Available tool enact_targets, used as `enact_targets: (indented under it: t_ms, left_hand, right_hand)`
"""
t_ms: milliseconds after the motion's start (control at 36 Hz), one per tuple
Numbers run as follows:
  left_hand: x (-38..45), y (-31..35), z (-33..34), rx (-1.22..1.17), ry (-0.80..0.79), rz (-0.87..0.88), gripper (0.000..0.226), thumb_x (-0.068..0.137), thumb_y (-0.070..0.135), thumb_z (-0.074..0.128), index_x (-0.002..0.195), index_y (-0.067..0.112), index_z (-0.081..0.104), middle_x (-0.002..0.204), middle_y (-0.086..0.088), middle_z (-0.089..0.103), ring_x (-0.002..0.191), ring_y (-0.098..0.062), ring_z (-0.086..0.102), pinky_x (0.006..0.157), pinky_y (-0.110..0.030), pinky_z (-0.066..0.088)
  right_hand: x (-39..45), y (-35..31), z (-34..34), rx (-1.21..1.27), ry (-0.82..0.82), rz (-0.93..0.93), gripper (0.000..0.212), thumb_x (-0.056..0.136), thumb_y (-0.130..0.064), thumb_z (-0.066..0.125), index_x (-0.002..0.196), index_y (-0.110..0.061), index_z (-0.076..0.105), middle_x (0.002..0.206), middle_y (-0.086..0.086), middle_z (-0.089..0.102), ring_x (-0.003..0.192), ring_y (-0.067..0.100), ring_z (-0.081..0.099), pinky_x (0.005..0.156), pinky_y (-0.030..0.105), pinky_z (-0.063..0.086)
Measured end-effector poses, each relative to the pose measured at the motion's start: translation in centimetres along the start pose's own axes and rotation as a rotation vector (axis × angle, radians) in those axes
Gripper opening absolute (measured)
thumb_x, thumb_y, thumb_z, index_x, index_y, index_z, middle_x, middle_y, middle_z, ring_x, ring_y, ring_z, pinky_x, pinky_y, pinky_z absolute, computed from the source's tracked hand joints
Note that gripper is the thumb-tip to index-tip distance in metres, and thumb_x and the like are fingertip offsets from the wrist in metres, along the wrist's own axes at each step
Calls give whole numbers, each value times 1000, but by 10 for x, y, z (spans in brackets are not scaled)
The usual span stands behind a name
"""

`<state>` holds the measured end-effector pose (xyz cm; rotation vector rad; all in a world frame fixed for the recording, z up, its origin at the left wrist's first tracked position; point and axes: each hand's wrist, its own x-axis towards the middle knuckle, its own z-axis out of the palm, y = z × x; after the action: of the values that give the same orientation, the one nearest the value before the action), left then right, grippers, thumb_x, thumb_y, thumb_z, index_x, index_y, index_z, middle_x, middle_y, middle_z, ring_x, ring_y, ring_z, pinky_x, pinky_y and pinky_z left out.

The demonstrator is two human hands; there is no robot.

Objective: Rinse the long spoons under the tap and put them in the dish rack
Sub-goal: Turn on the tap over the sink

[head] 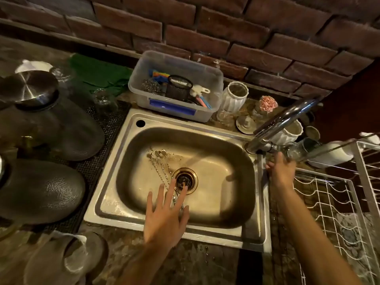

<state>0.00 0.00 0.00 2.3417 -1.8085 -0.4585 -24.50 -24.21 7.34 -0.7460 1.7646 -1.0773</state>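
In the steel sink [115,194] by the brick wall, the long spoons [162,169] lie near the drain, so the left hand [164,221], fingers spread wide, should scoop them all together while the right hand [281,169], empty with loose fingers, works the tap [283,120].

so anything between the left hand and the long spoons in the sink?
Nothing visible. The left hand hovers open over the long spoons on the sink floor, its fingers overlapping their handle ends beside the drain.
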Motion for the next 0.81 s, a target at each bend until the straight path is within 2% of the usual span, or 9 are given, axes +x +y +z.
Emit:
enact_targets:
  t_ms: [83,139,195,278,389,500,556,695,806]
  left_hand:
    - [1,-1,-4,-11,4,-7,63,98,61,25,157,41,12,168,-2,8,152,-30,21,118,-59,21]
    - [-1,-2,1,-7,29,4,63,98,60,26,157,41,13,168,-2,9,152,-29,23,118,-59,22]
    - [0,-2,0,-4,19,0,63,98,60,27,157,40,14,168,-2,10,151,-29,24,118,-58,24]
    - [2,-2,2,-9,10,-2,64,98,60,27,157,40,14,168,-1,11,151,-28,26,117,-58,25]
    - [1,-2,2,-15,-2,-14,63,98,59,29,157,39,17,168,-2,14,150,-27,29,117,-57,24]
    - [1,-2,2,-7,-15,-14,62,98,57,32,156,37,21,167,-4,17,148,-26,32,118,-56,23]
    - [1,-1,2,-3,-12,-14,63,98,57,32,157,37,21,167,-4,17,149,-26,31,118,-56,24]
    - [-1,0,3,2,-21,-29,63,99,57,28,157,38,15,168,-1,14,150,-25,28,119,-54,21]
    - [-1,1,3,29,-25,-36,62,99,56,26,158,38,14,168,-1,15,148,-24,32,118,-51,17]
  right_hand:
    - [22,-8,4,206,-52,66,27,99,-29,53,121,-21,41,78,0,52,57,8,46,53,25,43]
    - [33,-12,10,179,-39,78,12,99,-29,53,107,-21,48,72,-2,51,51,8,46,48,25,41]
    - [39,-14,17,115,11,53,12,98,-28,54,90,-18,56,77,0,60,56,9,57,48,25,48]
    - [44,-18,26,91,76,31,11,98,-24,56,99,-13,58,86,1,65,69,13,66,48,22,56]
    - [50,-13,30,60,164,23,19,97,-25,58,109,-11,57,104,9,63,68,12,64,60,30,60]
    - [47,-17,33,59,221,33,28,96,-27,60,118,-9,57,105,8,61,63,8,60,37,17,51]
    - [47,-19,32,61,220,35,35,96,-27,60,124,-6,54,108,9,60,63,8,58,34,16,47]
    - [44,-23,31,145,178,80,41,96,-19,60,132,-3,48,132,16,58,81,17,64,58,32,57]
    - [44,-26,28,173,143,129,43,96,-20,60,134,-7,44,135,14,56,92,19,66,68,38,59]
